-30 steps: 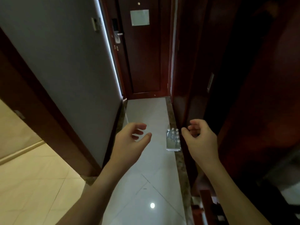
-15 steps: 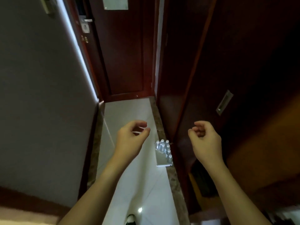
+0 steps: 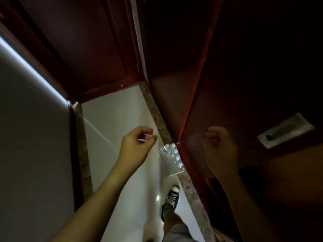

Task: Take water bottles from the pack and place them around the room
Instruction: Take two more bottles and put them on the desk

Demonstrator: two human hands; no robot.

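Head view: corridor floor seen from above, both hands raised ahead of the person.
Change since half a second ago: pack of water bottles (image 3: 172, 158) sits lower and closer in frame; door top and lock plate have left the view; a shoe (image 3: 172, 198) now shows stepping forward.
Meaning for task: judged an approach on foot; no bottle taken yet, the pack looks full and wrapped.
Pack location: on the pale floor (image 3: 113, 123), at its right edge, touching or just beside the speckled stone border (image 3: 160, 116) and the foot of the dark wooden cabinet (image 3: 244, 84).
Left hand (image 3: 135, 146): empty, fingers loosely curled, thumb and forefinger narrowly apart; above and left of the pack, not touching.
Right hand (image 3: 219, 147): empty, fingers curled inward in a loose fist, blurred; in front of the cabinet face, right of the pack.
Edges: grey wall (image 3: 35, 137) with dark skirting on the left; closed door (image 3: 87, 49) at the far end; cabinet corner directly over the pack's right side.
Open room: floor strip left of the pack is free; right-side access is blocked by the cabinet, so a reach from above or from the left seems easiest.
Risk: knuckles meeting the cabinet corner.
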